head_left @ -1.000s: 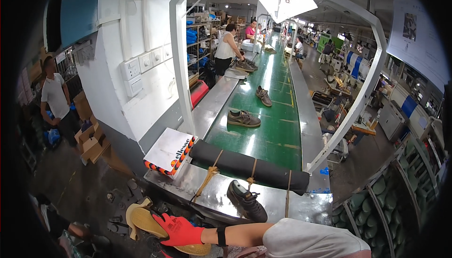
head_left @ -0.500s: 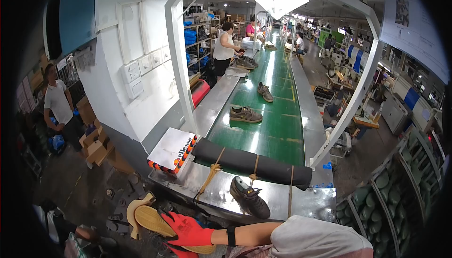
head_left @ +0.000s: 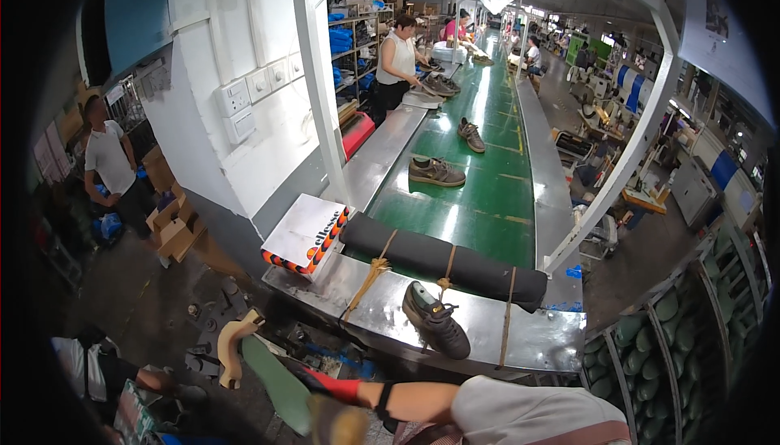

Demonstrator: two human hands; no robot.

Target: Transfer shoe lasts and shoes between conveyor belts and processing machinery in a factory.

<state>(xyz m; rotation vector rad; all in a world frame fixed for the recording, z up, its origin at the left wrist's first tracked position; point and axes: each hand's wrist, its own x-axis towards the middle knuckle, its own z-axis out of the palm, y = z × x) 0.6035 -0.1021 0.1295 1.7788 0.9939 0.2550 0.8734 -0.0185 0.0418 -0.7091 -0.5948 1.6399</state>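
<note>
Lowered hands [head_left: 329, 384] gripping insole [head_left: 276, 380]

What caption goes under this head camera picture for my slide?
A red-gloved hand reaches across toward a green insole, near a dark shoe on the steel table at a green conveyor's end.

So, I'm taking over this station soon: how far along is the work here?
Looks done: finished shoes sit on the green belt, and one dark shoe lies on the steel end table. In hand: the red-gloved hand reaches low beside the table, seemingly holding a green sole piece. Left: that piece is not on any shoe yet.
</note>
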